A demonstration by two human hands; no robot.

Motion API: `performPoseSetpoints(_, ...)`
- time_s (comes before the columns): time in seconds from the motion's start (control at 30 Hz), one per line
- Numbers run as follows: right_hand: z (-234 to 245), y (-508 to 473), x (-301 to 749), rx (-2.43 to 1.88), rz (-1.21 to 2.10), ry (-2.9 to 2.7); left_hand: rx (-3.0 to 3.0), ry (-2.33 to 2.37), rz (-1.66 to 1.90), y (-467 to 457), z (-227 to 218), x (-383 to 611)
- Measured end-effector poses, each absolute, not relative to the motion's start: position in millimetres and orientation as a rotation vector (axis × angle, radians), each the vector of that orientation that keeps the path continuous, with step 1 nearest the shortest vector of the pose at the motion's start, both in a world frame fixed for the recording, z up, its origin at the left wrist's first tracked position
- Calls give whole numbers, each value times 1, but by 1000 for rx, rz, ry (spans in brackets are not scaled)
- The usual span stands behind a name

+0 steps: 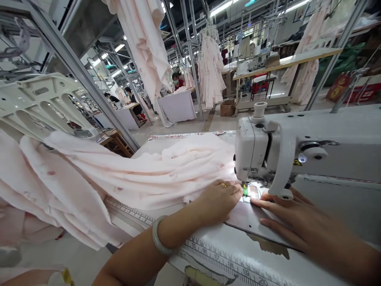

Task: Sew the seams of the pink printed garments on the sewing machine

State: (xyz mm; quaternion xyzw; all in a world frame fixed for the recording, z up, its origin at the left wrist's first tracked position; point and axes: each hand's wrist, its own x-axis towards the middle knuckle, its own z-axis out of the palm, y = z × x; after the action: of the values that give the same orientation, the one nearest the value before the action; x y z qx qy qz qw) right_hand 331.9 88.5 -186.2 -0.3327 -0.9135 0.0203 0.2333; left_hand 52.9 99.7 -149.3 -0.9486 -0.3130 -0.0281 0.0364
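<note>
Two bare hands are working right up by the needle of a white industrial sewing machine, which fills the view around 2 o'clock. The left hand, with a pale green bangle on the wrist and a gold ring on one finger, lies palm down on a big bunch of pale pink fabric. Its fingers are pressed together and reach toward the presser foot, so that grip is flattening the cloth, not pinching it. The right hand comes in from about 4 o'clock, fingers spread wide and flat on a metal plate just beside the foot, holding nothing. The fabric drapes off the table toward 9 o'clock, above a ruler scale along the table's edge. Way out at 11 o'clock, other people work at white tables near hanging pink garments.
</note>
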Motion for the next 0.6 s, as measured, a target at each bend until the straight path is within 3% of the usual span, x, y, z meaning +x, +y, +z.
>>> performPoseSetpoints(0.6, -194, 93, 331, -807, -87, -2443, -2943, -1055, -111, 98, -146, 55)
